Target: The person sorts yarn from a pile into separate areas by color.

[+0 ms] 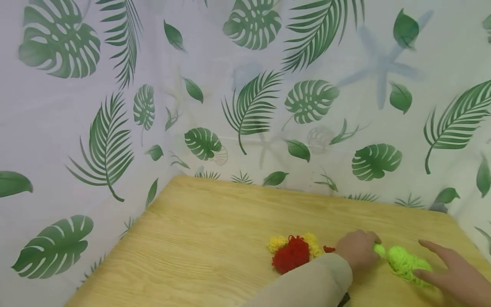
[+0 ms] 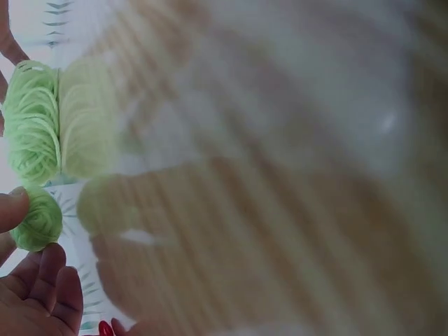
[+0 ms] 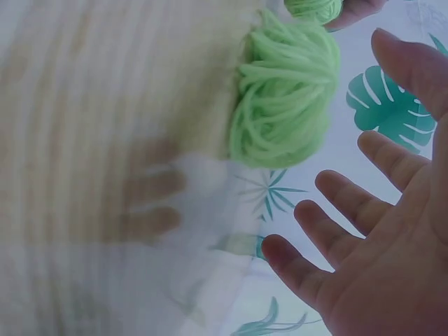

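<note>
A small ball of neon green yarn (image 2: 38,220) is pinched between the thumb and fingers of my left hand (image 1: 357,250). Beside it on the table lies a larger green yarn skein (image 1: 405,263), loosely wound with strands trailing. My right hand (image 1: 456,273) is spread on the skein's right side, thumb and fingers apart. From the right wrist view, the straight fingers (image 3: 350,203) stand clear of the skein and hold nothing. To the left of my left forearm sits a red yarn bundle (image 1: 291,256), partly hidden by the sleeve.
Yellow yarn (image 1: 277,244) shows behind the red bundle, and a small red piece (image 1: 328,249) lies by my left wrist. The wood-grain table (image 1: 199,238) ends at leaf-printed white sheeting (image 1: 215,106) on the back and sides.
</note>
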A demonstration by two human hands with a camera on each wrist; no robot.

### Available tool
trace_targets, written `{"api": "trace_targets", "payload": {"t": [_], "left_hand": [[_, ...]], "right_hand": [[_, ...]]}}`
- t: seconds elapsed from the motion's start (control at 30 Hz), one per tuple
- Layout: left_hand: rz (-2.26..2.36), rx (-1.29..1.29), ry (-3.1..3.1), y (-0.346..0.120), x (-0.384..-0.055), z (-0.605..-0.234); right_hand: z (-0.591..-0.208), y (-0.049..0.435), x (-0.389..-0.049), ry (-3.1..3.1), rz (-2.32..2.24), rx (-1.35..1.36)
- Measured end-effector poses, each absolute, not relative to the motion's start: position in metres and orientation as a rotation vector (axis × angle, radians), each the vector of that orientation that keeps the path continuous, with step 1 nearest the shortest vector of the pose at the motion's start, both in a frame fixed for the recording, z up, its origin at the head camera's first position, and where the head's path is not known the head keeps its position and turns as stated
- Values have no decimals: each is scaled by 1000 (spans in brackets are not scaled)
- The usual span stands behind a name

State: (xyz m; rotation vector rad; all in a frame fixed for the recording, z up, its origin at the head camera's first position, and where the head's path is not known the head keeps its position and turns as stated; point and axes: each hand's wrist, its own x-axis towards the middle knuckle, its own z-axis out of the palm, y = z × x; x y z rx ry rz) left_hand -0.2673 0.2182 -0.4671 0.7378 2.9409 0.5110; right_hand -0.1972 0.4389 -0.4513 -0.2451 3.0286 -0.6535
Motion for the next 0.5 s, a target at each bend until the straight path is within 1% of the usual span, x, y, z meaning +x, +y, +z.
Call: {"api": "trace_targets", "payload": {"t": [0.1, 0.23, 0.37, 0.5], "left_hand": [[466, 748, 2923, 216, -263, -472], [424, 758, 2913, 219, -261, -472], [397, 805, 2895, 215, -259, -470], [408, 879, 2883, 201, -255, -463]], "right_hand": [[-463, 437, -195, 3023, -659, -253], [-464, 437, -195, 3046, -686, -286], [-460, 431, -194, 3063, -667, -283], [-451, 418, -192, 3105, -640, -286]]}}
